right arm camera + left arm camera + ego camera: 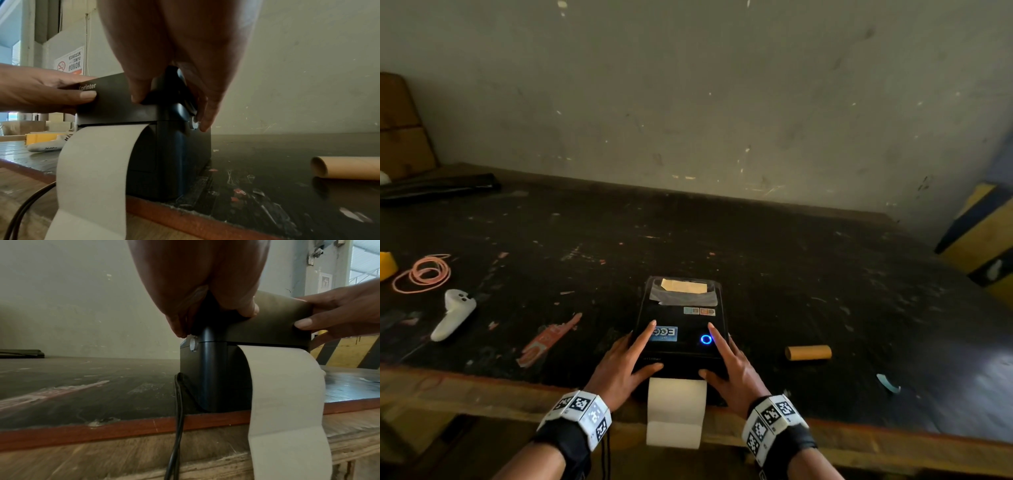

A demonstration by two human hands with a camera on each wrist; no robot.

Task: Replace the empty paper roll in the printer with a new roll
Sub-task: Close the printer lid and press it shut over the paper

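Note:
A black label printer (688,323) stands at the table's front edge with its lid down and a blue ring light (706,339) lit. A white paper strip (676,411) comes out of its front slot and hangs over the edge. My left hand (626,359) and right hand (736,366) rest on the lid's two front corners, index fingers straight on top and thumbs on the front face. In the wrist views the other fingers (180,331) (203,123) reach down the sides beside round buttons. An empty cardboard core (808,352) lies to the printer's right.
A white controller (453,318), pink rubber bands (424,274) and a yellow object (387,265) lie on the left of the dark table (825,274). A black cable (177,434) drops over the front edge. Cardboard (400,126) stands back left, a yellow-black post (983,236) at the right.

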